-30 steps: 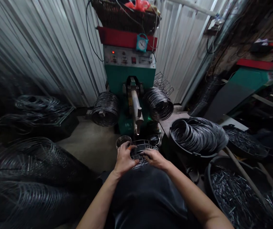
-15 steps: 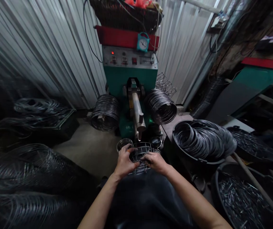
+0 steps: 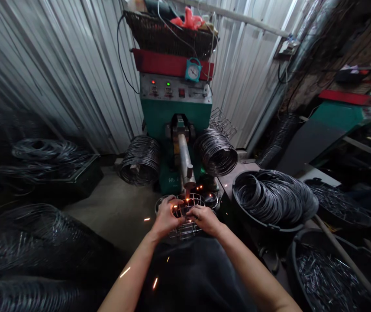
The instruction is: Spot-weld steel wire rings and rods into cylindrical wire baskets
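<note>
A round wire basket (image 3: 188, 231) sits in front of me, under the arm of a green spot welder (image 3: 176, 110). My left hand (image 3: 166, 216) is closed around its left side, thumb toward me. Fingers of my right hand (image 3: 204, 219) pinch at the basket's right side; what exactly lies between the fingertips is too small to make out. The welder's electrode tip (image 3: 188, 193) meets the wire at the far rim, glowing orange. Sparks fly from there past both hands and over my left forearm.
Wire coils (image 3: 141, 159) hang left of the welder, with another coil (image 3: 217, 151) at its right. A black tub (image 3: 242, 216) of wire rings stands on the right. Nearer is a tub (image 3: 297, 277) of short metal pieces with a stick across it. Wire bundles (image 3: 26, 242) lie at left.
The electrode has come down onto the wire and sparks have appeared. A green lamp on the welder's panel has lit. Both hands keep their hold; the view has tilted slightly.
</note>
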`<state>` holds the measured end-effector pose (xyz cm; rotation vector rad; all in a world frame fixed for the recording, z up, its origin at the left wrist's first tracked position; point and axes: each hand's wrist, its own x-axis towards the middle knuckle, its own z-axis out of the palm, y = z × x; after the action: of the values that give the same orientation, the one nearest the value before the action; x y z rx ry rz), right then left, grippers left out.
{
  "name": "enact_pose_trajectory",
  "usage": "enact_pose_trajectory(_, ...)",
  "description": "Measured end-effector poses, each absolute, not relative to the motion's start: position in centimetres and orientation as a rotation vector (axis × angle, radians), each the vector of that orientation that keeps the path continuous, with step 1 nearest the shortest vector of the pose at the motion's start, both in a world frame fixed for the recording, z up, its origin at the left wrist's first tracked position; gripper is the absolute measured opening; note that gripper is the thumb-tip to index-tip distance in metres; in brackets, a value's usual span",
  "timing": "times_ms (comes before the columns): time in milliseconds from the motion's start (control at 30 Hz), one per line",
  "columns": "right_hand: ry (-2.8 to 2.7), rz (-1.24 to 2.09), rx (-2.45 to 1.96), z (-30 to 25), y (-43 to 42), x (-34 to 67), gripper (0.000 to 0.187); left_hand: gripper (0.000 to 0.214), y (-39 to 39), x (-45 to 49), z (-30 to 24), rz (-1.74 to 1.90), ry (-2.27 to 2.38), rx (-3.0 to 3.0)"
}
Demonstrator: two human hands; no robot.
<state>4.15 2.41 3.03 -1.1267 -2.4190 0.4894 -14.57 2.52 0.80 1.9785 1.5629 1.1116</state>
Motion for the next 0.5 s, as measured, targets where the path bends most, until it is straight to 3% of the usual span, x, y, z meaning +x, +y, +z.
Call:
enact_pose_trajectory(300, -2.38, 0.464, -1.285, 4.3, 3.9, 3.4, 0.019, 0.046, 4.0, -14.3, 1.6, 1.037, 1.73, 1.935)
enact_pose_trajectory(500, -1.731, 0.722, -1.325, 2.5, 0.9, 4.8, 0.034, 0.047, 4.1, -13.8, 1.7, 1.058, 1.83, 1.918)
